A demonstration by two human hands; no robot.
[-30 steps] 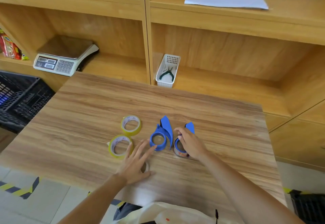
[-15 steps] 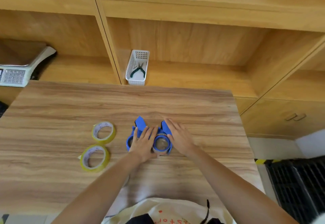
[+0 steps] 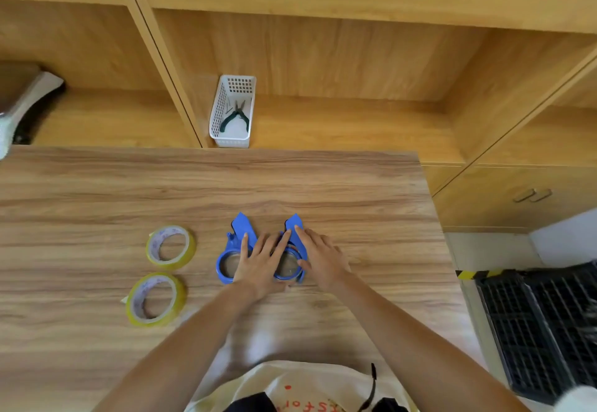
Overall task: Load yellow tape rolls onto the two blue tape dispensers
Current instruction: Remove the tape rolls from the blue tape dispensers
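Two yellow tape rolls lie flat on the wooden table (image 3: 355, 191), one farther back (image 3: 170, 245) and one nearer me (image 3: 155, 299), both left of my hands and untouched. Two blue tape dispensers lie side by side at the table's middle, their pointed ends away from me. My left hand (image 3: 261, 263) lies flat with fingers spread, covering the right part of the left dispenser (image 3: 226, 264) and reaching onto the right dispenser (image 3: 292, 224). My right hand (image 3: 321, 258) grips the right dispenser from its right side, thumb at the ring. Both rings look empty.
Behind the table stands a wooden shelf unit with a white basket (image 3: 226, 135) holding pliers. A scale (image 3: 19, 104) sits on the shelf at far left. A black crate (image 3: 542, 324) is on the floor at right. The table's right edge is near my right arm.
My left hand has moved from the table near the front tape roll onto the dispensers. The two dispensers now lie closer together. The view has swung right and down.
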